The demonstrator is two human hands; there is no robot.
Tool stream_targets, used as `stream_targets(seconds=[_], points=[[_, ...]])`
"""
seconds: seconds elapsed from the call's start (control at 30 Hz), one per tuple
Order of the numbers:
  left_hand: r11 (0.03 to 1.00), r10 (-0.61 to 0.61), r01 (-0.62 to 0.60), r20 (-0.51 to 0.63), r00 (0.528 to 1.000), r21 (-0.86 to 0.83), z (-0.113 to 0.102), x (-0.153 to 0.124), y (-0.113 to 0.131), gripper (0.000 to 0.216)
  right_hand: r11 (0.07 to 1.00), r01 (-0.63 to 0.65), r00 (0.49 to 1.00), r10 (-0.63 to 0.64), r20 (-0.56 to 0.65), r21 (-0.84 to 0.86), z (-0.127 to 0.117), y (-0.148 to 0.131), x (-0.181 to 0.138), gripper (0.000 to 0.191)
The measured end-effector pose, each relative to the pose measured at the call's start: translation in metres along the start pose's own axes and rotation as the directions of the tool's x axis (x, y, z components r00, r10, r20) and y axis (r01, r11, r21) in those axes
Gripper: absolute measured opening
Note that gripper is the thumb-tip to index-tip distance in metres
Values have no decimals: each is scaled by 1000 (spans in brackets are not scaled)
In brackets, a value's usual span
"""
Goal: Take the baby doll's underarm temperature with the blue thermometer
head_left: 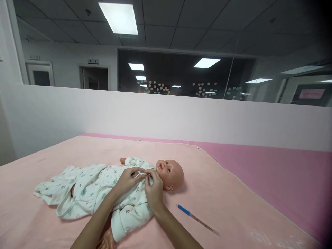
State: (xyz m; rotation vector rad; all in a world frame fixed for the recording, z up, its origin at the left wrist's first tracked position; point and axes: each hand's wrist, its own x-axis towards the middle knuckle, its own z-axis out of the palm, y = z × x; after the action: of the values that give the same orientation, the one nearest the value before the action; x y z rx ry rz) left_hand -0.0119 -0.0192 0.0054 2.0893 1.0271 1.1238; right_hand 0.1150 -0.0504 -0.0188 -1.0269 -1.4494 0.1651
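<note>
left hand [127, 181], right hand [155, 191]: fingers [152, 175] on doll [171, 173]

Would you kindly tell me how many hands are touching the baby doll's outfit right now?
2. The left hand pinches the onesie on the chest of the doll; the right hand holds the collar beside the chin. No other hand shows.

The doll [169, 173] lies on its back on a pink blanket [233, 207], bald head to the right, mouth open. Its white suit [90, 188] with small coloured prints is loose and wrinkled at the legs. The left hand [128, 180] and right hand [154, 190] pinch it at the neck.
</note>
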Motion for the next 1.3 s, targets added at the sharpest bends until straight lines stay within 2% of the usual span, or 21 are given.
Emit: stream_targets(seconds=[0.2,0.33,0.5,0.63,0.73,0.8,0.93,1.03,1.1,1.2,1.3], points=[[997,47,-47,-1,999,-55,2,-4,9,32,999,24,1000,-24,11,29,0,0,0,18],[998,47,-47,11,999,-44,0,-3,6,31,998,4,1000,-6,30,61,-1,1,-1,19],[997,48,-44,58,997,-60,-3,3,-3,24,998,-41,997,43,-60,38,2,3,-2,12],[992,27,-21,48,999,-121,-2,5,-7,22,998,37,998,-40,-52,-50,3,5,-2,14],[978,-9,7,-9,1000,-210,1,6,-10,23,983,121,993,-121,8,-139,3,6,-2,24],[956,-71,49,-64,995,-290,1,7,-12,26,970,140,990,-135,40,-201,4,7,-2,23],[878,-210,96,-198,957,-469,-4,9,-16,28,955,107,993,-89,79,-278,4,5,-1,12],[849,-237,70,-258,937,-525,-11,5,-16,28,950,91,993,-65,94,-299,4,3,-1,8],[889,-182,76,-196,964,-451,-16,0,-15,29,950,97,992,-69,105,-295,3,3,0,9],[950,-76,67,-20,997,-304,-25,-9,-11,28,953,129,988,-101,115,-274,1,1,0,12],[969,-26,41,64,998,-243,-36,-16,-9,25,929,264,959,-223,177,-260,-1,-6,1,16]])
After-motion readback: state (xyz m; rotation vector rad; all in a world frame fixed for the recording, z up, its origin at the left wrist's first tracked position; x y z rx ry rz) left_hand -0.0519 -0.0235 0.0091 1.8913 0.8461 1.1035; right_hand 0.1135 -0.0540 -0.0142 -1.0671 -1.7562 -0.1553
